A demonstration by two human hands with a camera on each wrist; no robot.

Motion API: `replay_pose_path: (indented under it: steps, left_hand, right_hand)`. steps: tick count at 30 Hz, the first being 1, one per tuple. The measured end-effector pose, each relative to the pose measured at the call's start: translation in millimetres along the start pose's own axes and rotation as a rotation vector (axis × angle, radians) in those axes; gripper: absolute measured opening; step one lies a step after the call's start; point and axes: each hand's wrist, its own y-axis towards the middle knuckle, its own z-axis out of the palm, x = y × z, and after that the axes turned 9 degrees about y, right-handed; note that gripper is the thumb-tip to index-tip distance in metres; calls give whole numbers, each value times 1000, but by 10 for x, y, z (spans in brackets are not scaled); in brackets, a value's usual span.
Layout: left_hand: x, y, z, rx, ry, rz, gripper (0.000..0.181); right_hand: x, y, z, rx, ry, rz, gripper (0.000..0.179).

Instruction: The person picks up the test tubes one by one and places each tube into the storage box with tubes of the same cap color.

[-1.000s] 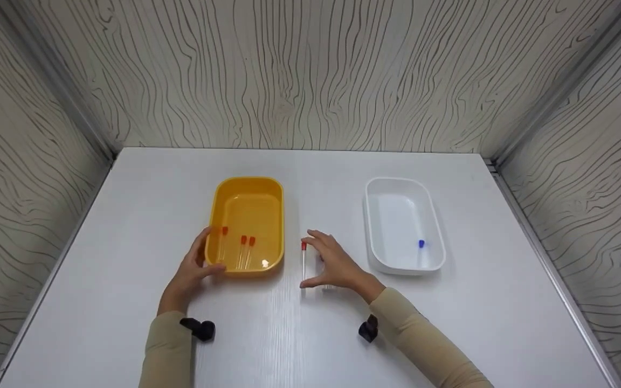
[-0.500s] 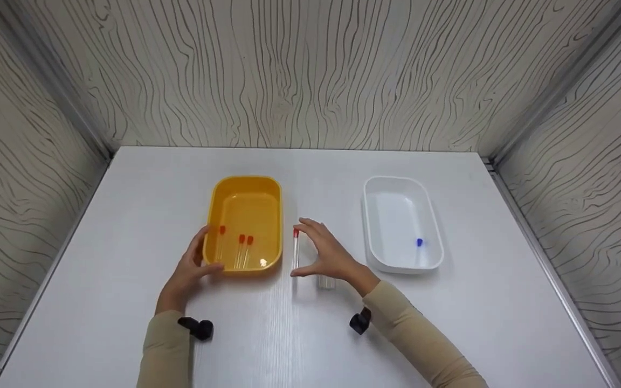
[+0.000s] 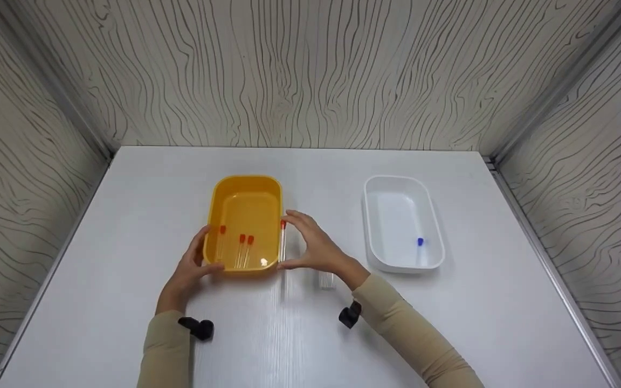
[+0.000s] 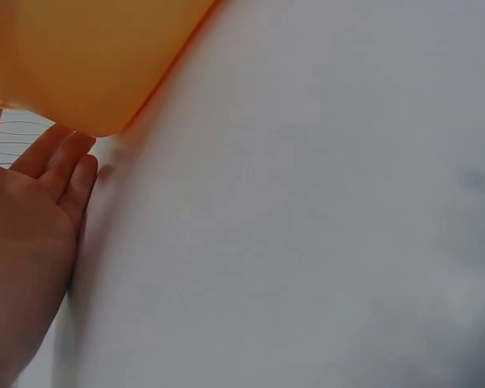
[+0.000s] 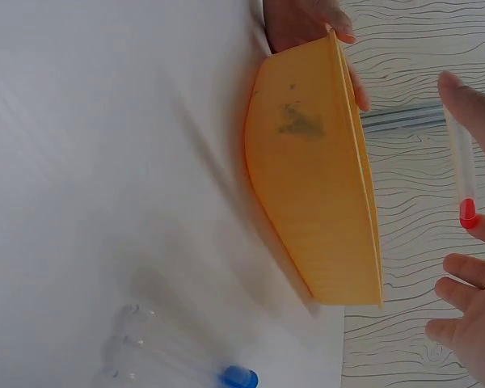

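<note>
With twelve o'clock at the table's far edge, the held tube [image 3: 283, 242] is pinched end to end by the right hand [image 3: 316, 245], thumb and fingertip spread by its whole length, red cap towards twelve. It is poised at four o'clock of the yellow tray [image 3: 251, 210], above the rim and apart from it. The yellow tray's seven-o'clock corner is held by the left hand [image 3: 186, 272].

Light, even pressure along the tube is probably best, since a slick round barrel could slip from an end grip; the rim is best given clearance.

The yellow tray is smooth-walled and round-cornered; three red-capped tubes [image 3: 242, 238] are laid inside, between six and eight. Whether the barrels are glass or plastic cannot be told. Loose tubes [image 3: 327, 281], dome-ended, are partly hidden at five o'clock of the right hand. A blue-capped tube [image 3: 420, 242] is contained in the white tray [image 3: 397, 205], well apart at three.
</note>
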Motion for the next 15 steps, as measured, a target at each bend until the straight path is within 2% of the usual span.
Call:
replay_pose_path:
  steps: [8,15]
  left_hand:
    - [-18,-8,3,2,0,-28,93]
    - [-7,-1,0,3,4,-31,93]
  right_hand:
    - [98,100,34,18,-17,-40,96]
    - [165,233,89,42,-28,14,100]
